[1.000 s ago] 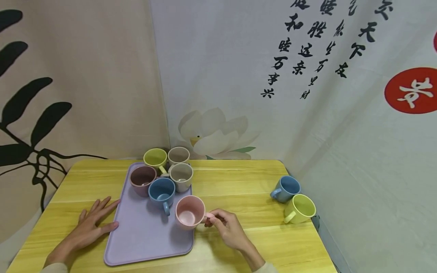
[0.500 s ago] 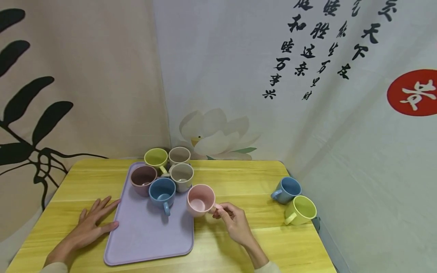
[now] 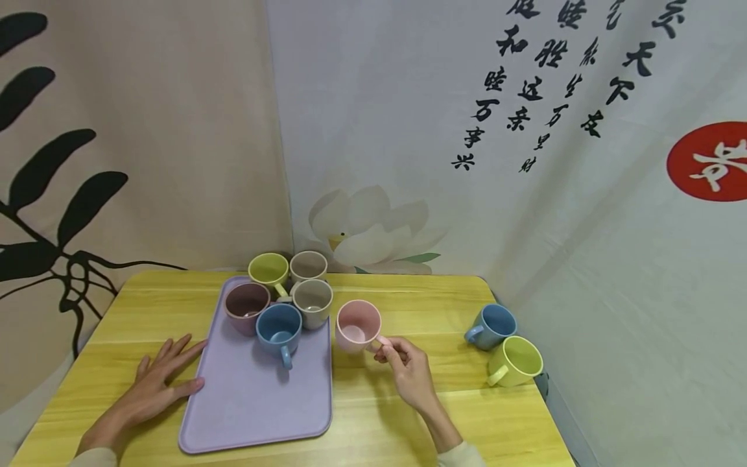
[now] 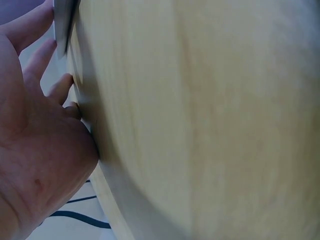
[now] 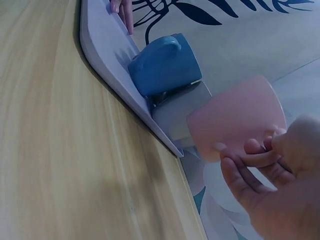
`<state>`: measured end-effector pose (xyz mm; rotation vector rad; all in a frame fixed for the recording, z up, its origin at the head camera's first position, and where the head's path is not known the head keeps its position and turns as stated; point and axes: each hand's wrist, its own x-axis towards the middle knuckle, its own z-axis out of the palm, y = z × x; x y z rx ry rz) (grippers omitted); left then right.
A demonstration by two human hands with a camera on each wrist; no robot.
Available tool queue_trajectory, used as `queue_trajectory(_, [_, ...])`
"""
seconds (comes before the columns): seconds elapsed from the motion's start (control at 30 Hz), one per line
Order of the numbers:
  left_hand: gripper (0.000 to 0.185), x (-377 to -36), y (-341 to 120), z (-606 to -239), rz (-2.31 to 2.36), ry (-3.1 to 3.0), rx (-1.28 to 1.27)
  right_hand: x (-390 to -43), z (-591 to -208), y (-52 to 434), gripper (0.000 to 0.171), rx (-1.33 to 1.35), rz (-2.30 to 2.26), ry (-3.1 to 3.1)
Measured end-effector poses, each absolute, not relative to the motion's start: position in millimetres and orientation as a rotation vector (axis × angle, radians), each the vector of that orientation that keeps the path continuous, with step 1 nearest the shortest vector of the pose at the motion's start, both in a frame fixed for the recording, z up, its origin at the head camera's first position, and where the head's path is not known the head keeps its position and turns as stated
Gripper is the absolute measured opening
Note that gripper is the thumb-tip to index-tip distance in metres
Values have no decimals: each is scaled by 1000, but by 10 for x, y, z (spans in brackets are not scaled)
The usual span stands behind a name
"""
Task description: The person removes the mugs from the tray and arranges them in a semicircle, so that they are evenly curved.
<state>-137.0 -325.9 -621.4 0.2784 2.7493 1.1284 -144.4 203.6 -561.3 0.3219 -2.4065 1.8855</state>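
Observation:
My right hand pinches the handle of a pink mug, just right of the lilac tray. In the right wrist view the pink mug hangs above the table, its handle between thumb and fingers. My left hand lies with spread fingers at the tray's left edge, fingertips touching the rim. On the tray's far half stand a blue mug, a mauve mug, a yellow-green mug and a grey mug. Behind the last is another greyish mug, partly hidden.
At the table's right edge a second blue mug stands beside a lime mug, handles toward the left. The wooden table backs onto a printed cloth, which also hangs along the right side.
My right hand has carried the pink mug from over the tray's right edge, rightward and away from me, to beyond the tray. The left hand has stayed at the rim.

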Motion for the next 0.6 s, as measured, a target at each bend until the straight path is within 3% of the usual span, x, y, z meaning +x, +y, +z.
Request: queue_trajectory(0.6, [82,-1370,-3256,-6224,1130,2739,256,-1587,-5602,2124,20,60,1866,-2326])
